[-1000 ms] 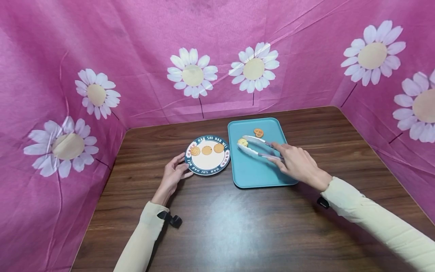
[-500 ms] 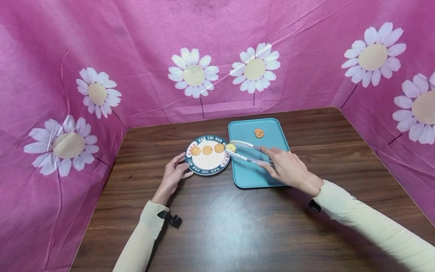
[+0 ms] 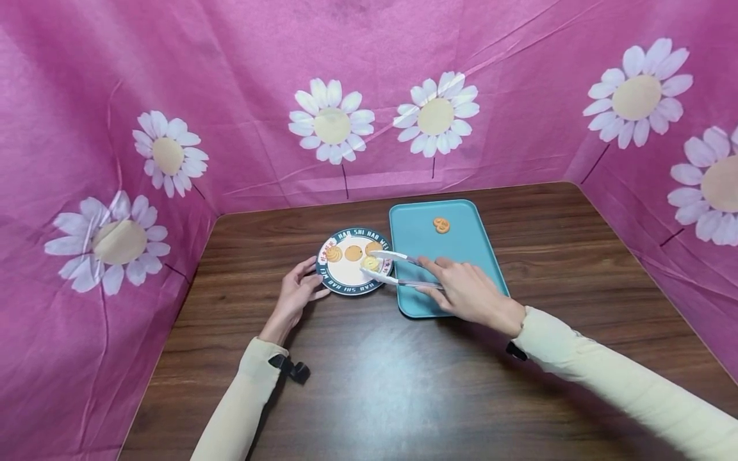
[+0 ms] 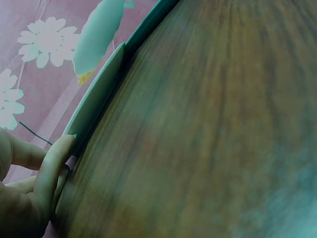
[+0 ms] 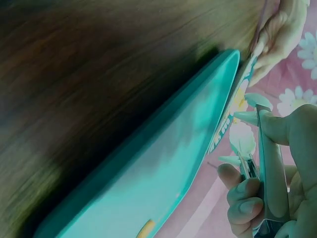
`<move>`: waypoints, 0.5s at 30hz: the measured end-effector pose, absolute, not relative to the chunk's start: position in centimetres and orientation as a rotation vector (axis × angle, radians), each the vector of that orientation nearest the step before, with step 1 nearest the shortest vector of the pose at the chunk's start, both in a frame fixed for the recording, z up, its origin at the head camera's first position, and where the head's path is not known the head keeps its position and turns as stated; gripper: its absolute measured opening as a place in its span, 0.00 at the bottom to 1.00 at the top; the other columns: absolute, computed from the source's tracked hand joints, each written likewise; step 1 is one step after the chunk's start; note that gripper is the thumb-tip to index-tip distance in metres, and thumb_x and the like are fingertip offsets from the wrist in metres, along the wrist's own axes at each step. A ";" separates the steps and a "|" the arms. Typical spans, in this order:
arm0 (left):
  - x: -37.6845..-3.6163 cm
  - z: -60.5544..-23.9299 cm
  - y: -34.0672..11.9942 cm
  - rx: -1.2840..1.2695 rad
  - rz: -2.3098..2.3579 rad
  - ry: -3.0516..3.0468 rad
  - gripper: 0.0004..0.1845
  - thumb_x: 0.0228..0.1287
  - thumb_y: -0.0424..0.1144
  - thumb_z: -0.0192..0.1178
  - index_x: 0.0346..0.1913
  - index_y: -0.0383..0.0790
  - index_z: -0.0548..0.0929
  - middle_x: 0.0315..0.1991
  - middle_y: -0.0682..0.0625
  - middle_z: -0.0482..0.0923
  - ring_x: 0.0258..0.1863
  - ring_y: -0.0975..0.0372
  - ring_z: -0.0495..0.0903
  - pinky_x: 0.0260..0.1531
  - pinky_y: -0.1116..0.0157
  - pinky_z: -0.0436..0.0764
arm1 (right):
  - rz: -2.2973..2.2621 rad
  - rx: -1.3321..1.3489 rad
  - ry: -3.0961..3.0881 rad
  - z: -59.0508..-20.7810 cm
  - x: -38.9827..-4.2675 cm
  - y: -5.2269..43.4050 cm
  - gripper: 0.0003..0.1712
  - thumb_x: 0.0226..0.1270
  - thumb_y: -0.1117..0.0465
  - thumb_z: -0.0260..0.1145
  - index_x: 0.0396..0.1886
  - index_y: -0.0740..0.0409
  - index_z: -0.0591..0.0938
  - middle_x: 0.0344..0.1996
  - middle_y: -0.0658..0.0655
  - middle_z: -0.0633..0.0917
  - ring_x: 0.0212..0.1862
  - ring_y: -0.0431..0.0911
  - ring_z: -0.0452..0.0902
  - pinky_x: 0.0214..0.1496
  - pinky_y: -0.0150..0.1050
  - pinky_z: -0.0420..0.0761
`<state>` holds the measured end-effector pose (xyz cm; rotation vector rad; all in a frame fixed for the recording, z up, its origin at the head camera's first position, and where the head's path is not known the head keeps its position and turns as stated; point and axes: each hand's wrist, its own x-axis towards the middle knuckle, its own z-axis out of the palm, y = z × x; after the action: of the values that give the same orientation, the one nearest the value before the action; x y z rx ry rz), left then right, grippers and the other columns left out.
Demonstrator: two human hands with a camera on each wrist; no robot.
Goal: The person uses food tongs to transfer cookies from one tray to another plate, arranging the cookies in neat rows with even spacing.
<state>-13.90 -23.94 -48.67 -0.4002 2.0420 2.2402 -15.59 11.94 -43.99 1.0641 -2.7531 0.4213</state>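
Note:
In the head view, my left hand (image 3: 294, 296) holds the left rim of a round plate (image 3: 348, 277) with a dark, lettered border. A swirled cookie (image 3: 333, 254) and two flat round cookies, one a plain round cookie (image 3: 353, 253) in the middle, lie in a row on it. My right hand (image 3: 469, 293) grips metal tongs (image 3: 415, 283) with pale tips. Between those tips is a yellow flower-shaped cookie (image 3: 371, 263), over the plate's right part; whether it touches the plate I cannot tell. In the right wrist view, fingers and thumb wrap the tongs' handle.
A blue-green tray (image 3: 415, 304) stands right of the plate, its edge close to the rim. One pretzel-shaped cookie (image 3: 441, 225) lies near the tray's far end. A pink flowered cloth (image 3: 369, 38) hangs behind the wooden table (image 3: 369, 384) and at its sides.
The right hand has moved left with the tongs, carrying the yellow cookie from the tray to over the plate. The left hand has stayed at the plate's rim.

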 end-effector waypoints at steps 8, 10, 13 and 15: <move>-13.9 -48.6 -24.0 -0.407 2.245 2.035 0.33 0.75 0.21 0.51 0.80 0.35 0.62 0.74 0.33 0.62 0.48 0.65 0.77 0.44 0.71 0.93 | 0.385 1.120 -2.754 -44.3 -15.5 10.5 0.35 0.76 0.40 0.64 0.72 0.56 0.76 0.35 0.55 0.85 0.21 0.40 0.70 0.16 0.34 0.77; -13.9 -48.6 -24.0 -0.405 2.245 2.035 0.33 0.75 0.21 0.50 0.80 0.35 0.62 0.75 0.34 0.62 0.49 0.64 0.77 0.44 0.71 0.93 | 0.378 1.132 -2.747 -44.4 -15.5 10.1 0.35 0.76 0.40 0.64 0.72 0.56 0.76 0.36 0.55 0.86 0.21 0.39 0.71 0.17 0.35 0.79; -14.0 -48.7 -24.0 -0.400 2.246 2.036 0.33 0.75 0.21 0.50 0.80 0.35 0.62 0.75 0.34 0.62 0.51 0.62 0.76 0.44 0.71 0.93 | 0.377 1.148 -2.736 -44.6 -15.6 9.6 0.34 0.76 0.41 0.64 0.72 0.56 0.77 0.36 0.54 0.85 0.22 0.40 0.72 0.17 0.37 0.80; -14.0 -48.8 -24.0 -0.397 2.246 2.039 0.33 0.75 0.21 0.50 0.80 0.35 0.62 0.75 0.34 0.62 0.52 0.62 0.76 0.44 0.71 0.93 | 0.383 1.156 -2.734 -44.8 -15.7 9.3 0.34 0.76 0.41 0.64 0.71 0.56 0.77 0.35 0.54 0.85 0.21 0.40 0.72 0.16 0.36 0.80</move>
<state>-13.97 -23.99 -48.75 -0.3972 2.0391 2.2460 -15.68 9.32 -44.75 1.1562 -2.7337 0.3826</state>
